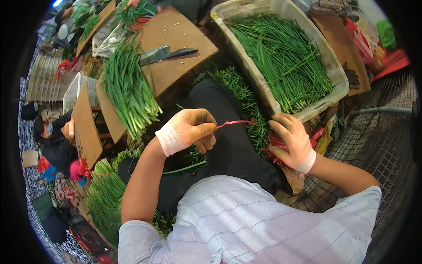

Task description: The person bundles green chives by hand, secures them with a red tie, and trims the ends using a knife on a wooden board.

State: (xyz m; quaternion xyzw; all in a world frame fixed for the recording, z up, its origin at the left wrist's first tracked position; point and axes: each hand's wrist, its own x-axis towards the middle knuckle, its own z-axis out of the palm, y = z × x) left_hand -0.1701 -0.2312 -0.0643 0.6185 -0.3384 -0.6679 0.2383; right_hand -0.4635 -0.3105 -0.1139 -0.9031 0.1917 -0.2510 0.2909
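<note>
My left hand, in a glove with a striped cuff, pinches one end of a thin red plastic strip between thumb and forefinger. The strip stretches right above my dark-trousered leg. My right hand, also gloved, has its fingers apart over a bundle of red plastic strips, beside the near corner of a pale plastic crate. Long green garlic chives fill the crate. To my left, a loose bunch of chives lies along the edge of a wooden board, which carries a cleaver.
Green trimmings lie between my leg and the crate. More chives are piled at lower left. Wire mesh covers the right side. A masked person sits at far left behind a wooden board.
</note>
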